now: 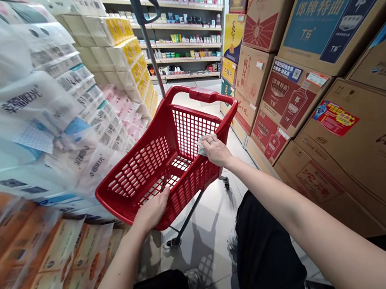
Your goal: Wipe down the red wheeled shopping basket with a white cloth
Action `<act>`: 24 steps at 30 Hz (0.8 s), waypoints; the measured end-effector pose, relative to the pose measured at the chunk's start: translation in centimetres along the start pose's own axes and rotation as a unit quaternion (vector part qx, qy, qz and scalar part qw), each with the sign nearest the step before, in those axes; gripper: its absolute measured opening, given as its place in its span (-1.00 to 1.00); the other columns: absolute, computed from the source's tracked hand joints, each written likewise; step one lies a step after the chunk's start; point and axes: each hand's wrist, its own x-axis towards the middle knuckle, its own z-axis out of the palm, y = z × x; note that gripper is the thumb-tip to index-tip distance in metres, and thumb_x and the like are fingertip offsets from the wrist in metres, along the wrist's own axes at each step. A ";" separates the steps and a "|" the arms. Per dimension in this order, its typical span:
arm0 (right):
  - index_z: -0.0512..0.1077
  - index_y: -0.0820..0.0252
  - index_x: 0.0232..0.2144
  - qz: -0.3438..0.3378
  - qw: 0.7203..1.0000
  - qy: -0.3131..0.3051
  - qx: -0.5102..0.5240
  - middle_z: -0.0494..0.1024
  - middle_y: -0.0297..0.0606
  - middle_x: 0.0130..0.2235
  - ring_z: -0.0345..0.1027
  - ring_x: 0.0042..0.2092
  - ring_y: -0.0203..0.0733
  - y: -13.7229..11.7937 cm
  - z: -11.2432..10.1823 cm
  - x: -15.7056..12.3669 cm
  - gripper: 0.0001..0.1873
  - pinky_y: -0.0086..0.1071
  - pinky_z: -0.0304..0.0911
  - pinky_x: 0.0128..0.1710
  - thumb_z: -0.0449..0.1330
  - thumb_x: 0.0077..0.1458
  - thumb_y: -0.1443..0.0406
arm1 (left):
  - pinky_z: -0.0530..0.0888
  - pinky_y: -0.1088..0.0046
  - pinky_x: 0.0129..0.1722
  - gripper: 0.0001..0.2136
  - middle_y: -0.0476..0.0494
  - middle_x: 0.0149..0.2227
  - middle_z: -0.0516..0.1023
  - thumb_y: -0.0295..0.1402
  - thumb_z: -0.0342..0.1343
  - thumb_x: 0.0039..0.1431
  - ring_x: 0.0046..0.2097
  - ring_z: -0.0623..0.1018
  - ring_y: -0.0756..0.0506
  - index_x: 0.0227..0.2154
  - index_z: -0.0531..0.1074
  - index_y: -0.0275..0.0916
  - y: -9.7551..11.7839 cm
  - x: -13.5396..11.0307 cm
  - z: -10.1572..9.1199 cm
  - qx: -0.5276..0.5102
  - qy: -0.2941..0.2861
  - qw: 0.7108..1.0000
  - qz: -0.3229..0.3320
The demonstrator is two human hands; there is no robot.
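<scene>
A red plastic shopping basket (151, 164) on wheels is tipped up in front of me in a shop aisle. My left hand (152, 210) grips its near lower rim, fingers wrapped over the edge. My right hand (215, 150) presses a small pale cloth (202, 147) against the basket's right rim, fingers closed on it. The basket's inside looks empty. Its grey pull handle (143, 4) sticks up behind it.
Wrapped packs of tissue paper (59, 103) are stacked high on the left. Brown cardboard cartons (336, 89) are piled along the right. Stocked shelves (188, 31) close the far end of the narrow tiled aisle. My knees in black trousers (264, 251) are below.
</scene>
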 end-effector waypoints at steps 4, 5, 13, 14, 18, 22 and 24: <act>0.37 0.32 -0.08 0.013 0.999 0.016 0.033 0.35 0.03 -0.02 0.08 0.07 0.01 -0.5 0.4 0.1 -0.70 -0.09 0.14 0.06 -0.06 0.22 0.34 | 0.34 0.16 -0.03 -0.20 -0.40 -0.05 0.51 0.08 -0.62 0.18 0.03 0.47 -0.32 -0.07 0.45 -0.32 -1.6 -1.3 0.0 0.048 -0.012 0.998 -0.036; 0.37 0.32 -0.08 0.017 0.999 0.021 0.043 0.35 0.03 -0.02 0.08 0.08 0.02 -1.0 0.6 0.0 -0.70 -0.08 0.13 0.06 -0.05 0.22 0.35 | 0.35 0.16 -0.05 -0.19 -0.41 -0.07 0.51 0.06 -0.63 0.18 0.01 0.48 -0.33 -0.08 0.45 -0.34 -1.5 -1.5 0.0 0.052 -0.005 0.998 -0.037; 0.31 0.21 0.04 -0.024 0.992 0.041 0.114 0.32 -0.07 0.04 0.04 0.15 -0.04 -9.0 4.1 -3.4 -0.63 -0.13 0.08 0.16 0.03 0.17 0.40 | 0.38 0.23 -0.11 -0.25 -0.39 -0.12 0.54 0.01 -0.58 0.21 -0.04 0.51 -0.30 -0.09 0.46 -0.33 -0.9 -1.3 0.0 0.073 0.004 0.997 -0.018; 0.30 0.20 0.05 -0.038 0.992 0.042 0.117 0.32 -0.08 0.04 0.04 0.15 -0.05 -9.4 4.3 -3.7 -0.63 -0.14 0.08 0.17 0.02 0.18 0.40 | 0.37 0.23 -0.11 -0.26 -0.37 -0.12 0.55 0.01 -0.59 0.21 -0.04 0.51 -0.29 -0.08 0.45 -0.30 -1.0 -1.3 0.0 0.076 0.002 0.997 -0.013; 0.30 0.15 0.05 -0.120 0.987 0.012 0.108 0.34 -0.13 0.05 0.05 0.17 -0.12 -7.9 4.1 -3.6 -0.65 -0.18 0.08 0.18 -0.02 0.23 0.39 | 0.36 0.23 -0.09 -0.23 -0.35 -0.11 0.55 0.04 -0.63 0.20 -0.02 0.50 -0.28 -0.12 0.46 -0.26 -1.3 -1.7 0.0 0.075 -0.004 0.997 -0.013; 0.31 0.14 0.03 -0.149 0.985 -0.029 0.081 0.34 -0.14 0.08 0.11 0.15 -0.14 -4.8 2.9 -2.8 -0.68 -0.21 0.16 0.12 -0.04 0.25 0.36 | 0.36 0.22 -0.06 -0.22 -0.37 -0.09 0.53 0.06 -0.65 0.19 0.00 0.49 -0.29 -0.12 0.45 -0.27 -1.1 -1.7 0.2 0.066 0.008 0.998 -0.018; 0.32 0.15 0.03 -0.107 0.990 -0.010 0.086 0.32 -0.12 0.11 0.08 0.18 -0.13 -3.5 2.4 -2.7 -0.68 -0.20 0.17 0.12 -0.04 0.25 0.37 | 0.36 0.22 -0.07 -0.20 -0.39 -0.11 0.54 0.07 -0.65 0.18 -0.01 0.49 -0.30 -0.17 0.47 -0.29 -0.9 -1.6 0.4 0.064 0.005 0.998 -0.026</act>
